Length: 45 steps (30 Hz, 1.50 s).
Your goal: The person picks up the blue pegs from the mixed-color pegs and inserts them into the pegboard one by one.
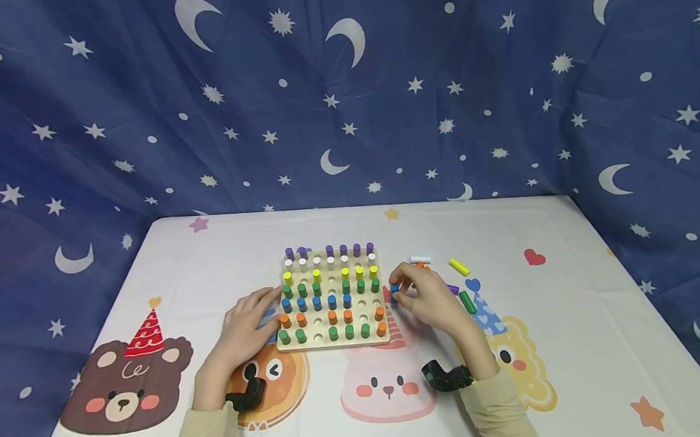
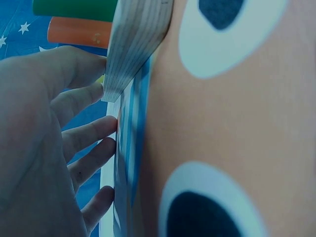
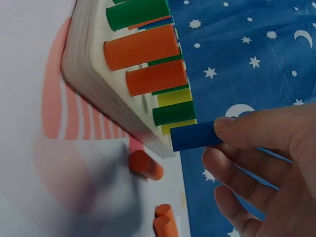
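Note:
A wooden pegboard (image 1: 349, 344) stands on the table with rows of purple, white, yellow, green, blue and orange pegs upright in it. Several of its holes hold no peg, two of them at the right end of the blue row. My right hand (image 1: 425, 299) pinches a blue peg (image 3: 195, 136) between thumb and fingers, just off the board's right edge. My left hand (image 1: 244, 327) rests along the left side, fingers extended. In the left wrist view, the thumb (image 2: 86, 66) touches the board's edge.
Loose pegs lie right of the board: a white one (image 1: 420, 259), a yellow one (image 1: 459, 267), a green one (image 1: 467, 302), and a purple one (image 1: 453, 289) partly behind my right hand. Orange pegs (image 3: 148, 165) show in the right wrist view. A starry blue curtain (image 1: 342, 111) hangs behind the table.

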Tool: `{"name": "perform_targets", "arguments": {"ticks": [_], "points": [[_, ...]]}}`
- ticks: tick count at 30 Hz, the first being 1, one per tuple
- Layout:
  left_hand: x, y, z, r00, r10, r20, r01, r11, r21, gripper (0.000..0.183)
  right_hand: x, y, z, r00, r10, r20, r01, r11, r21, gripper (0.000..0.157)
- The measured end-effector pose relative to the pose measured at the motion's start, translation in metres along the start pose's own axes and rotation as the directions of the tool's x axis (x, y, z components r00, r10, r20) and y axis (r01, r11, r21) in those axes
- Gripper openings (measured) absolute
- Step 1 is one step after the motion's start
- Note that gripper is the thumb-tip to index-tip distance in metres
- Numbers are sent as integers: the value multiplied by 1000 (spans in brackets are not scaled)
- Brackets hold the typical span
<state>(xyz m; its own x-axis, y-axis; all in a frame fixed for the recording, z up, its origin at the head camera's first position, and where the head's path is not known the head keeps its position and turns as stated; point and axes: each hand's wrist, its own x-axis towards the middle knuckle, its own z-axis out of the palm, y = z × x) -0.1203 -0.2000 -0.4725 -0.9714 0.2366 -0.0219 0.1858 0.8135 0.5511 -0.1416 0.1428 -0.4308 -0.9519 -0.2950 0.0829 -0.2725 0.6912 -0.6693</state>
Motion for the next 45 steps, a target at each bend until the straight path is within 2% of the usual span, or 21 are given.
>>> {"name": "perform_targets", "arguments": {"ticks": [12,16,20,38,45], "points": [[0,0,0,1000,-1,7,0,1000,11,55,3,-15,-6,993,-110,33,112,992,-52,20],[0,0,-1,1000,1,7,-1,1000,10,55,5,-19,-5,986,-165,36,167,984,-66,21],[-1,1,-1,1000,3,7,-3,1000,7,55,7,-23,-1,982,-187,36,190,977,-94,21],[-1,1,-1,1000,-5,7,5,1000,-1,55,15,-30,13,986,-140,90,146,987,-68,20],[-1,1,-1,1000,-3,10,3,1000,-5,55,18,-29,18,983,-149,110,155,986,-54,21]]}}
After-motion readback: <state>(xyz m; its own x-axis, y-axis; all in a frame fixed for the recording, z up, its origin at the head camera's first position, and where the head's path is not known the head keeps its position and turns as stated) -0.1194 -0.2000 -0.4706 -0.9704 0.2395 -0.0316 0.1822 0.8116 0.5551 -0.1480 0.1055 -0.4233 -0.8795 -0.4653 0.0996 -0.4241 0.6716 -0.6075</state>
